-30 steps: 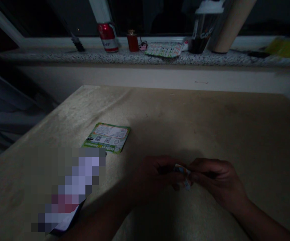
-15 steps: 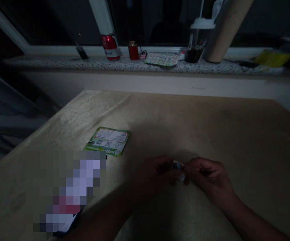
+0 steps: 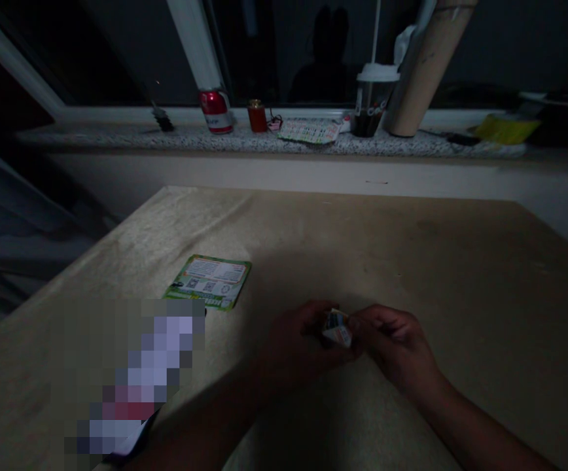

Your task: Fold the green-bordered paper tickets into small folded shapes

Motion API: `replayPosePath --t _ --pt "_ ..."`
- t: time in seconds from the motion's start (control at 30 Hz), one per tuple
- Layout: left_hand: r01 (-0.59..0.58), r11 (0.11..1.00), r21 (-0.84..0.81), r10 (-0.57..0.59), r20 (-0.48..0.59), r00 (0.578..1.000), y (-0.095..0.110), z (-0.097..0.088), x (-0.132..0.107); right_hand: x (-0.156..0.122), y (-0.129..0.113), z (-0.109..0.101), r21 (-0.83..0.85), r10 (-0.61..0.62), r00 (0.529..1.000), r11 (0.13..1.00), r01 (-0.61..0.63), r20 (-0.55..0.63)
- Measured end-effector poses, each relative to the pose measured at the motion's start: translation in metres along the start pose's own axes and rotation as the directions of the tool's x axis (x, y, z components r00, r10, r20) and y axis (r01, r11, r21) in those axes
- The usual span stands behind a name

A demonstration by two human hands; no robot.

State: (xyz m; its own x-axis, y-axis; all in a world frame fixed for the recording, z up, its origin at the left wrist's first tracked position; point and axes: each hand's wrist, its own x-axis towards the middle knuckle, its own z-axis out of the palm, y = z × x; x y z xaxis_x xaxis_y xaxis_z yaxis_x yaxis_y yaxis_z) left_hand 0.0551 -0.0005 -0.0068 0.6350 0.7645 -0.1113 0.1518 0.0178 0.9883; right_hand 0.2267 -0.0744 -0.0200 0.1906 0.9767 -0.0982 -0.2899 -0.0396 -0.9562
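The scene is dim. My left hand (image 3: 300, 343) and my right hand (image 3: 398, 345) meet over the beige table (image 3: 411, 261), fingers pinched together on a small folded piece of printed paper (image 3: 337, 328) held between them, white with blue and orange marks. A green and white printed card (image 3: 209, 281) lies flat on the table to the left of my hands. A blurred-out flat object (image 3: 137, 379) rests nearer the table's front left edge.
A speckled window ledge (image 3: 117, 136) runs along the back with a red can (image 3: 213, 111), a small red jar (image 3: 256, 116), a printed sheet (image 3: 309, 131), a lidded cup with a straw (image 3: 372, 98), a cardboard tube (image 3: 424, 65) and a yellow item (image 3: 507, 127).
The view has tilted up a little. My hands have turned the small paper so its printed face shows more, and they sit slightly closer together.
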Motion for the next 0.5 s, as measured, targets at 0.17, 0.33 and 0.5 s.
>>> replayPosePath --t 0.17,0.33,0.5 --pt "-0.171 0.925 0.338 0.189 -0.02 0.982 0.002 -0.004 -0.001 0.002 0.007 -0.002 0.081 0.028 1.0 0.996 -0.029 0.007" --pt "-0.295 0.892 0.342 0.311 0.009 0.95 -0.006 -0.007 0.0 0.001 0.007 -0.003 0.101 0.039 0.998 0.994 -0.043 0.048" --pt "-0.127 0.986 0.112 0.133 -0.05 0.99 -0.007 -0.006 -0.002 -0.003 0.002 -0.003 -0.071 -0.033 0.98 0.996 0.048 0.198"
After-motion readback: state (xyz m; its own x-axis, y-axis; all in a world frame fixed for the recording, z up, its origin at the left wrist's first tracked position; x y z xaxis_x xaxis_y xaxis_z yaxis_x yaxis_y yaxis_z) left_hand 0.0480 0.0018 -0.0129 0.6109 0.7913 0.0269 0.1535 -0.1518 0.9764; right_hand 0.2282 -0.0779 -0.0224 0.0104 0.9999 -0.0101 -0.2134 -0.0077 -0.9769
